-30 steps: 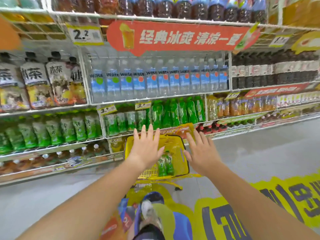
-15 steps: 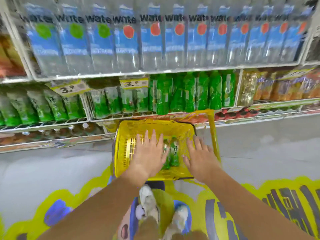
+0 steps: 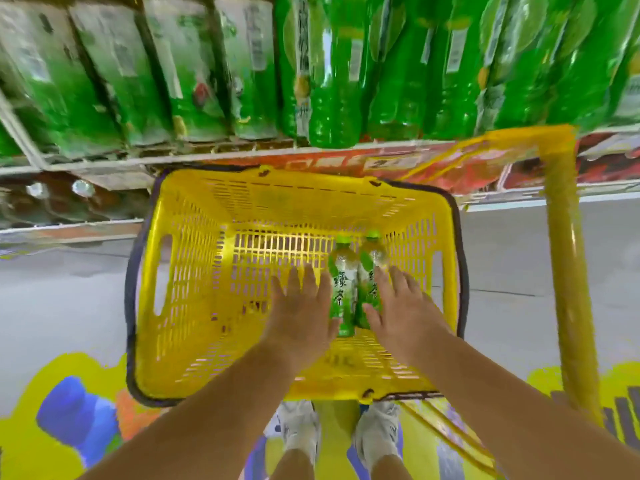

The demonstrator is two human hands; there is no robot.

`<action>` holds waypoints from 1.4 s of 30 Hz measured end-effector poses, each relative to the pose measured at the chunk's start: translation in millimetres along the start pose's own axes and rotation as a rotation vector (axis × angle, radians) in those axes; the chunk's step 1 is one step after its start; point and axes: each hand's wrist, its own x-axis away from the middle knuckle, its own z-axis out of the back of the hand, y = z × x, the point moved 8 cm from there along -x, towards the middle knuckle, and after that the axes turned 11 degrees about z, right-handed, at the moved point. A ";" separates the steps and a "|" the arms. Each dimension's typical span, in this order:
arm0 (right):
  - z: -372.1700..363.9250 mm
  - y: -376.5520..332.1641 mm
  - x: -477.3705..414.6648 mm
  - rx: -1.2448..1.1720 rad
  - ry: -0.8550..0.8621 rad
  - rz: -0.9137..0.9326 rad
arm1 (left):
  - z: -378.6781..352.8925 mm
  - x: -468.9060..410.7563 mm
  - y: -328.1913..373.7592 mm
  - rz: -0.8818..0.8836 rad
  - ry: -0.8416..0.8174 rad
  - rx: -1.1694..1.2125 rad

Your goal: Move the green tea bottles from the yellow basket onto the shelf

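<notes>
Hands have dropped deeper into yellow basket (image 3: 145, 271) | left hand (image 3: 300, 308), right hand (image 3: 403, 306) flat, fingers straight, flanking green tea bottles (image 3: 342, 289), gripping nothing | likely light, slick plastic: grasp mid-label.

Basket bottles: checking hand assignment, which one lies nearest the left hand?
The left bottle, beside the left hand; the other bottle lies by the right hand.
</notes>
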 end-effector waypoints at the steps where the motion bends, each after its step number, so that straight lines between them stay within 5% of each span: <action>1: -9.3 5.2 -9.3 -0.035 -0.012 -0.015 | -10.3 -11.8 2.1 0.007 -0.028 0.016; 9: -48.6 40.3 -61.8 -0.480 0.112 -0.213 | -74.6 -75.0 5.5 0.245 -0.326 0.788; 14: -63.2 54.5 -81.7 -0.590 0.136 -0.359 | -105.7 -92.9 19.2 0.289 -0.406 1.054; 21: -70.4 58.0 -83.3 -0.661 0.201 -0.392 | -110.4 -96.7 8.8 0.321 -0.417 1.165; 26: -103.0 49.9 -89.8 -1.012 0.088 -0.446 | -110.5 -96.4 -13.8 0.285 -0.412 1.128; 32: -101.5 46.9 -79.4 -1.152 0.182 -0.437 | -100.1 -89.5 -33.6 0.328 -0.381 1.216; 42: -13.6 30.0 -8.0 -1.170 0.254 -0.306 | -1.7 -15.4 -62.1 0.362 -0.086 1.313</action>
